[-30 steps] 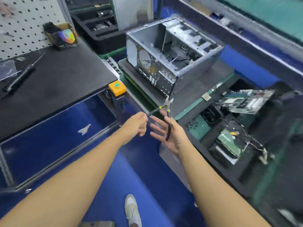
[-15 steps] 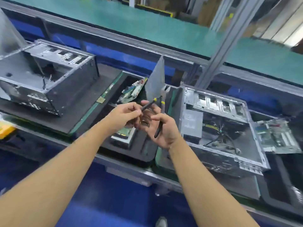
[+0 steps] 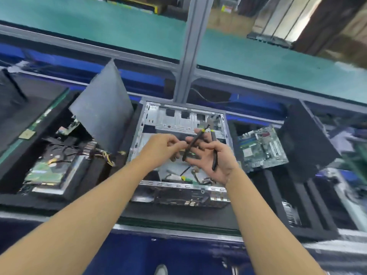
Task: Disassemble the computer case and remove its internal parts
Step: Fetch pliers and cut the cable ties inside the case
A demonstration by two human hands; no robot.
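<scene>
1. The computer case (image 3: 178,118), with cables still inside, has been brought into view on the worktop (image 3: 178,222), directly beneath the hands; a fresh teardown is judged begun.
2. One handle is pinched by the left hand (image 3: 160,147); the other is loosely cradled in the right hand (image 3: 218,163).
3. The pliers (image 3: 191,145) are held spread.

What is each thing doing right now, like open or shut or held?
Computer case, open, side off, lying flat.
Side panel, off, leaning upright.
Pliers, handles spread, held in both hands.
Left hand, pinches one handle.
Right hand, holds the other handle.
Circuit board, out of the case, lying beside it.
</scene>
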